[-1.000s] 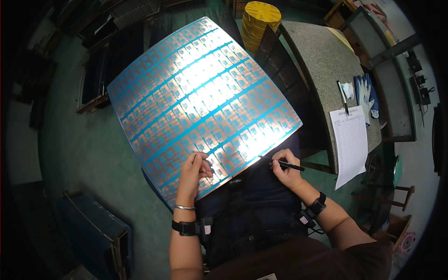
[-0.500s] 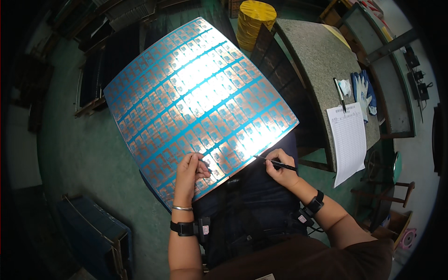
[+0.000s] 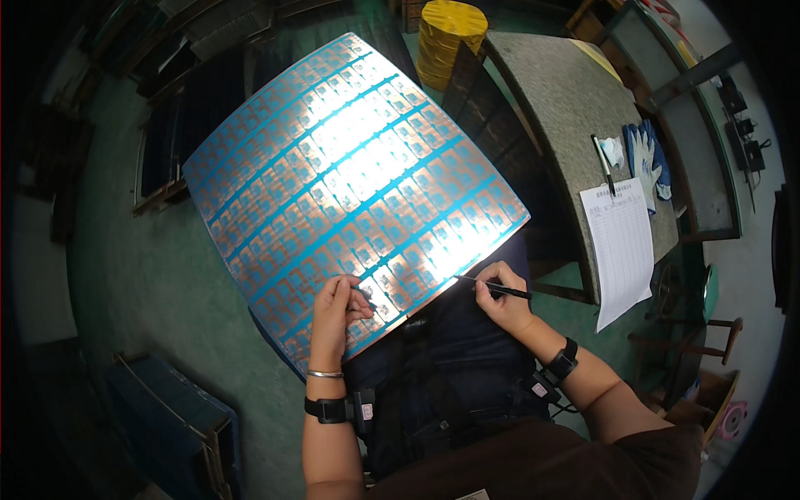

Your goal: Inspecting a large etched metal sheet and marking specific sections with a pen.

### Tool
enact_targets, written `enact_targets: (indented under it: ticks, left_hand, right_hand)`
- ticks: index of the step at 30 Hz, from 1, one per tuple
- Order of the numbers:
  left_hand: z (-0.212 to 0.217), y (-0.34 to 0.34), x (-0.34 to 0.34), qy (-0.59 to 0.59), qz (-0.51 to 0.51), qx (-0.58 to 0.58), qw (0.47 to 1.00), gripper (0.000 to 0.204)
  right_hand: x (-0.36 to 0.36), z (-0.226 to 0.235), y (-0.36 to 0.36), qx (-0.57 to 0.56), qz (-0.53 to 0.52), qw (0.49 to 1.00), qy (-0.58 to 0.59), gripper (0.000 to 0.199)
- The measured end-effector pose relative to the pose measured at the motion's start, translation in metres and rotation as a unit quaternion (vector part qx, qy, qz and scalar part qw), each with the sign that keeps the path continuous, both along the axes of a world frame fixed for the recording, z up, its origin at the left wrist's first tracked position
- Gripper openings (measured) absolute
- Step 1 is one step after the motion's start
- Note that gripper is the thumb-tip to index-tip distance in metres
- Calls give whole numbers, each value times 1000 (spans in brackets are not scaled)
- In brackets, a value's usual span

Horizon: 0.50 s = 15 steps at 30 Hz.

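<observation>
A large copper-coloured panel of printed circuit boards [image 3: 275,225], crossed by blue strips, lies tilted over my lap, with strong glare along its middle. My right hand [image 3: 502,298] grips a slim black pen-like tool [image 3: 510,291] whose thin tip points at the panel's near right edge. Whether the tip touches it I cannot tell. Over the panel's near edge, my left hand [image 3: 340,308] has its fingers curled in and the thumb against the index finger; anything between them is hidden. Beside those fingers is a whitish patch [image 3: 381,298] with dark marks on the panel.
At right stands a grey speckled table [image 3: 542,92] bearing a printed sheet [image 3: 621,250], a marker [image 3: 602,162] and blue-white gloves [image 3: 643,158]. A yellow wrapped drum [image 3: 450,42] is beyond the panel. Dark blue stacked boards [image 3: 171,417] sit at lower left; a wooden stool [image 3: 692,337] is at right.
The whole view has shifted slightly. Both hands keep nearly the same places on the panel, and the rear end of the black tool has swung a little.
</observation>
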<state>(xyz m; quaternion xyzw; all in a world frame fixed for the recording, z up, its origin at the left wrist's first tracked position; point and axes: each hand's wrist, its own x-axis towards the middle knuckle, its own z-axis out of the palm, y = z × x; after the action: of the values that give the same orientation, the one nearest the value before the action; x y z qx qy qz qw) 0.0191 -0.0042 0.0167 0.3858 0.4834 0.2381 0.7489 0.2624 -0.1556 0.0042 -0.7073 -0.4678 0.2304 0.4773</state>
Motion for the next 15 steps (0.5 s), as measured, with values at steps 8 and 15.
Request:
enact_targets:
  ticks: [8, 15]
  left_hand:
    - [0, 0, 0, -4, 1, -2, 1000, 26]
    - [0, 0, 0, -1, -2, 2, 1000, 26]
  right_hand:
    - [0, 0, -1, -14, -30, 998, 46, 11]
    - [0, -4, -1, 11, -16, 999, 28, 12]
